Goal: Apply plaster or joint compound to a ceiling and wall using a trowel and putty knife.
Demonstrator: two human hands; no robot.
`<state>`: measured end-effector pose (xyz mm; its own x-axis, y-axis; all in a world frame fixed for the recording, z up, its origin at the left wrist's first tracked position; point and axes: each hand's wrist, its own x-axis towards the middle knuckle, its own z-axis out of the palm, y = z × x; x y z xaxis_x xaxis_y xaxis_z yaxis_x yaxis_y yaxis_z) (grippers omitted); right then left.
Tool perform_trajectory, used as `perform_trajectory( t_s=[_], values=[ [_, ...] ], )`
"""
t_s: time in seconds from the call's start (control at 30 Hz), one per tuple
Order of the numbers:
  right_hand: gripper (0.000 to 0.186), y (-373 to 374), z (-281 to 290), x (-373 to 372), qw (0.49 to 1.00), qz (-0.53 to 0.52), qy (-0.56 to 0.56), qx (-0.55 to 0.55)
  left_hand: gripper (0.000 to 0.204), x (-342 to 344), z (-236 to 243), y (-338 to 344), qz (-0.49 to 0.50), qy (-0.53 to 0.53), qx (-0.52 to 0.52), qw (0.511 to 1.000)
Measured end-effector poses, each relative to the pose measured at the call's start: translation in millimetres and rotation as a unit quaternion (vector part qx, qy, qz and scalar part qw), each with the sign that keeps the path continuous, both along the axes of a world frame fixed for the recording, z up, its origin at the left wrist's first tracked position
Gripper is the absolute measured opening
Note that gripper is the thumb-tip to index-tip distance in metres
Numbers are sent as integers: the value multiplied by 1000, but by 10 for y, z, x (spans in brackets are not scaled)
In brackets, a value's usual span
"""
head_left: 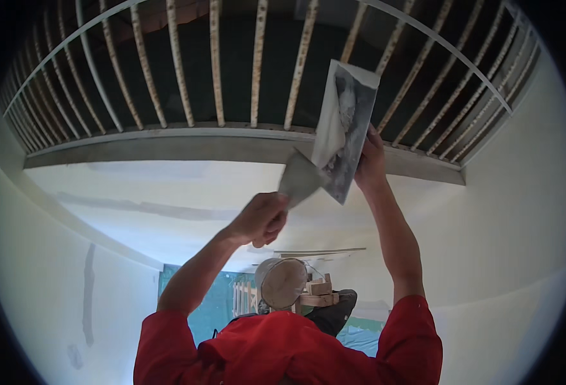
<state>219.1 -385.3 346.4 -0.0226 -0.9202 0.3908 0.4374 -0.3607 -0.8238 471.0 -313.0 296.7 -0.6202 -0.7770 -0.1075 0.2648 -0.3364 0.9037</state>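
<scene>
My left hand (262,217) grips a putty knife, whose wide grey blade (299,174) is at or very near the lower left edge of a rectangular metal trowel (360,128). My right hand (371,160) holds that trowel up from behind, its fingers partly hidden. Pale filler (331,125) and darker smears lie on the trowel's face. Both tools are raised in front of a row of rusty, white-painted bars (255,77).
A grey ledge (167,146) runs under the bars, between white walls with grey patched strips (89,295). Below are a round bucket (281,282), wooden blocks (319,289), my dark-clad leg (331,314) and teal sheeting (206,301).
</scene>
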Motion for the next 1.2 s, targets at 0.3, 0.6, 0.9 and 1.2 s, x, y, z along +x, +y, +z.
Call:
perform_trajectory(
  t_s=[0.3,0.6,0.9,1.2],
  values=[
    [24,279,-140,-298,976,110,188,-2,48,-134,585,-429,14,45,-76,996],
    [18,126,252,-100,998,-53,-7,17,46,-356,517,-387,-56,-29,-122,990],
    [36,545,-23,-417,969,-56,86,225,30,137,672,-734,192,-67,-328,923],
    [37,448,249,-262,931,28,-75,356,10,111,750,-1030,368,-265,-665,593]
  ],
)
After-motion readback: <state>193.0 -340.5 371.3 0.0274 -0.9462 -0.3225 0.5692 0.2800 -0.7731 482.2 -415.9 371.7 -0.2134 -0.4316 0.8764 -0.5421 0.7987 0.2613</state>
